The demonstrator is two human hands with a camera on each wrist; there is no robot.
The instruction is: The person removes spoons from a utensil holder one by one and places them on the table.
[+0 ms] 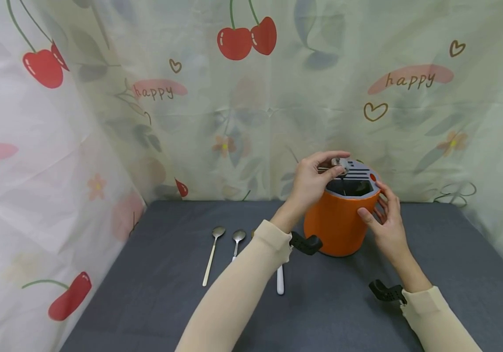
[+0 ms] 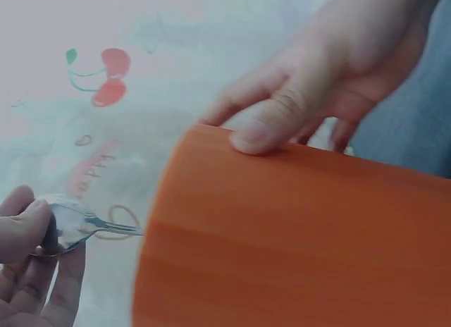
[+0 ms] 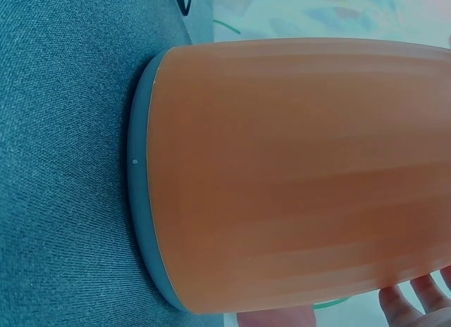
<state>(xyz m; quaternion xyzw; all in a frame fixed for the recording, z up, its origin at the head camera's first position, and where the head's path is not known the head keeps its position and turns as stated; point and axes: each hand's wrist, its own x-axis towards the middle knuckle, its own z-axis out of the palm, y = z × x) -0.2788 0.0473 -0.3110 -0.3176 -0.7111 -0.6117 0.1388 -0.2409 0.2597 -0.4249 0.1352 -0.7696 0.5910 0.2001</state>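
My left hand (image 1: 309, 180) pinches a metal spoon (image 2: 69, 225) by its bowl, above the orange utensil holder (image 1: 337, 225). The spoon's handle points down into the wide opening in the holder's grey slotted top (image 1: 357, 169), and its lower end is hidden inside. My right hand (image 1: 389, 230) grips the holder's upper right side, thumb on the front and fingers round the far side near the rim. In the right wrist view, the holder's dark base (image 3: 139, 165) stands on the cloth and some right fingertips (image 3: 398, 306) show at its side.
Left of the holder, a spoon with a cream handle (image 1: 209, 261) and a second spoon (image 1: 239, 236) lie on the dark grey tablecloth (image 1: 154, 293). My left sleeve partly covers more cutlery, including a white handle (image 1: 280, 281). A printed curtain (image 1: 269, 107) hangs behind the table.
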